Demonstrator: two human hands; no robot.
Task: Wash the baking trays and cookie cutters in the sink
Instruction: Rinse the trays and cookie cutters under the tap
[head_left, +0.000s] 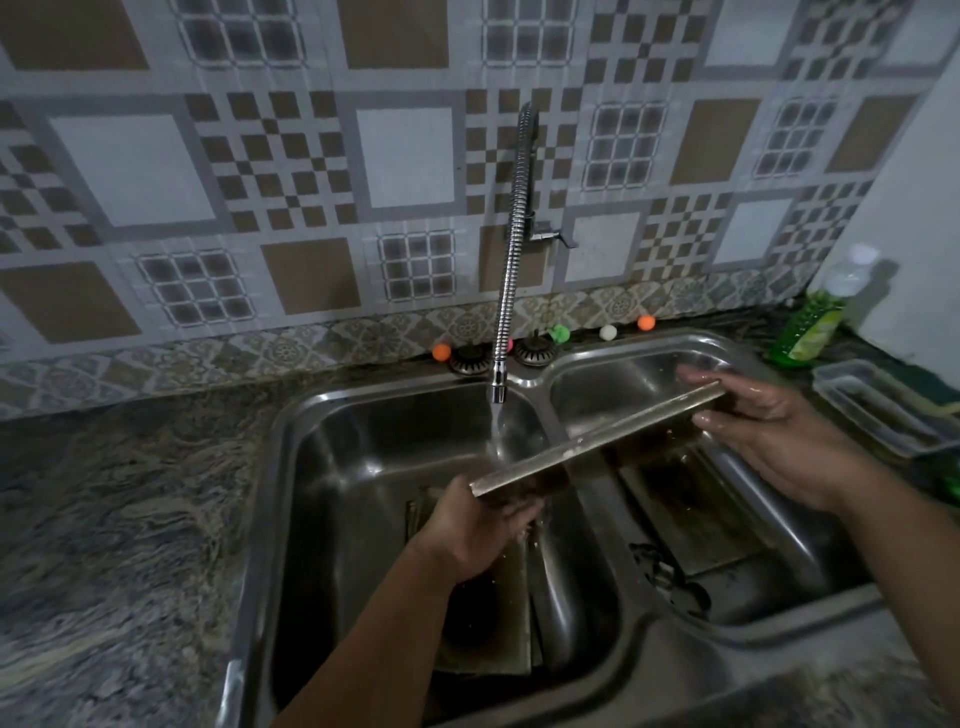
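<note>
Both hands — left hand (483, 525), right hand (769, 431) — grip the baking tray (597, 441) ends, fingers curled.

The surface (119, 519) left of the sink (291, 415) is open for passage. Both basins are spanned by a baking tray (597, 441) held on edge, crossing the divider. The left basin's floor is taken up by another tray (483, 639). The back rim is blocked by the faucet hose (511, 270). The right edge is crowded by a container (878, 410) and a green bottle (810, 327).
</note>
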